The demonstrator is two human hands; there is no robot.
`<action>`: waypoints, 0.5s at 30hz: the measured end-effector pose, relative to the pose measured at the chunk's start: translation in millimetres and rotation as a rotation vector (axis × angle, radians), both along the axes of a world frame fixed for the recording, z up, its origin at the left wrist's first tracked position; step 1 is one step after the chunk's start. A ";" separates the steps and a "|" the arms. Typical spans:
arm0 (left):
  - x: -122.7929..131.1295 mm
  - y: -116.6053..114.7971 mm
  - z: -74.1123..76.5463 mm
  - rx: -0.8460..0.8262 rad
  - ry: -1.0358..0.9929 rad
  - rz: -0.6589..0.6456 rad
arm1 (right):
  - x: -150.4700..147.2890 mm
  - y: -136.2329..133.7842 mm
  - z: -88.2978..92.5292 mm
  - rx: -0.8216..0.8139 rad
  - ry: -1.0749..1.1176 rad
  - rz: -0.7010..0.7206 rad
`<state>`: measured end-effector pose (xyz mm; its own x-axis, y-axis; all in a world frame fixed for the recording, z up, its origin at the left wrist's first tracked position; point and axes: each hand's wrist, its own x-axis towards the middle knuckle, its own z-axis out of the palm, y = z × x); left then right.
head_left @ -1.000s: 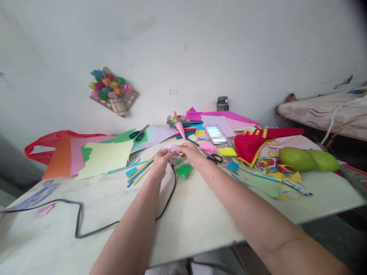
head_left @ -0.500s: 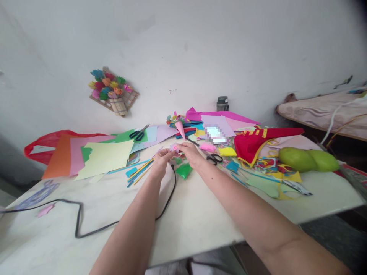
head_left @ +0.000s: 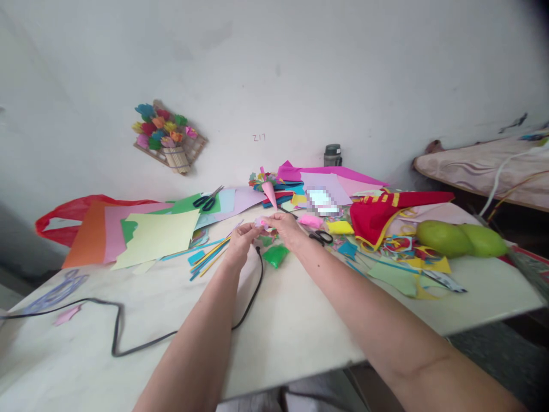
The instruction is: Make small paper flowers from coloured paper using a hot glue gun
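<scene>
Between my fingertips is a small paper flower (head_left: 259, 221), pale purple with a bright pink centre. My left hand (head_left: 243, 236) pinches it from the left, and my right hand (head_left: 281, 225) has its fingers closed on the other side. Fingers cover much of the flower. Just below my hands lies a green packet (head_left: 275, 256), with a black cable (head_left: 259, 280) beside it. Thin blue and yellow paper strips (head_left: 210, 258) rest left of my left hand. Past my right hand are a pink packet (head_left: 311, 221), a yellow packet (head_left: 340, 228) and black-handled scissors (head_left: 321, 237).
Coloured paper sheets (head_left: 163, 234) and a second pair of scissors (head_left: 208, 200) lie at the back left. A pink paper cone bouquet (head_left: 269, 191) lies behind my hands. Rightward are a red cloth (head_left: 373, 220), green fruits (head_left: 446, 238) and paper scraps. A bottle (head_left: 333, 155) stands by the wall.
Almost nothing differs. My fingers have shifted very slightly around the paper flower, which stays in the same place between both hands.
</scene>
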<state>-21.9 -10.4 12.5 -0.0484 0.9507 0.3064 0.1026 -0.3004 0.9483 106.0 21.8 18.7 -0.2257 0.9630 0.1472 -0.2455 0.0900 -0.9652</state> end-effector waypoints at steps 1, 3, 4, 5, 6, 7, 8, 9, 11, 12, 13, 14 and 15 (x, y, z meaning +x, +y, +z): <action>0.0 0.0 0.2 -0.003 -0.002 0.001 | -0.2 -0.3 0.2 -0.004 -0.002 -0.004; 0.3 -0.4 0.7 -0.009 -0.007 0.004 | -0.4 -0.7 0.4 -0.008 -0.012 -0.008; 0.5 -0.7 1.1 -0.012 -0.010 0.006 | -0.4 -0.9 0.4 -0.007 -0.016 -0.008; 0.7 -1.2 1.5 -0.015 -0.014 0.008 | -0.4 -1.1 0.5 -0.005 -0.017 -0.007; 1.0 -1.7 1.8 -0.018 -0.018 0.009 | -0.3 -1.4 0.6 -0.002 -0.017 -0.004; 1.2 -2.1 2.0 -0.019 -0.022 0.011 | -0.1 -1.6 0.7 0.000 -0.014 -0.001; 1.3 -2.5 2.2 -0.020 -0.026 0.013 | 0.0 -1.9 0.9 0.000 -0.010 0.002; 1.4 -2.7 2.2 -0.021 -0.027 0.012 | 0.1 -2.1 1.1 0.001 -0.005 0.006; 1.2 -2.4 1.8 -0.015 -0.022 0.011 | 0.2 -2.5 1.6 -0.002 0.005 0.012; 0.9 -2.0 1.5 -0.010 -0.014 0.010 | 0.2 -2.6 1.8 -0.006 0.009 0.010; 0.6 -1.4 1.1 -0.005 -0.005 0.011 | 0.2 -2.6 2.0 -0.011 0.012 0.006; 0.2 -0.7 0.6 0.000 0.004 0.014 | 0.2 -2.7 2.2 -0.014 0.014 0.002; -0.1 -0.1 0.1 0.005 0.009 0.020 | 0.3 -2.7 2.5 -0.017 0.014 0.000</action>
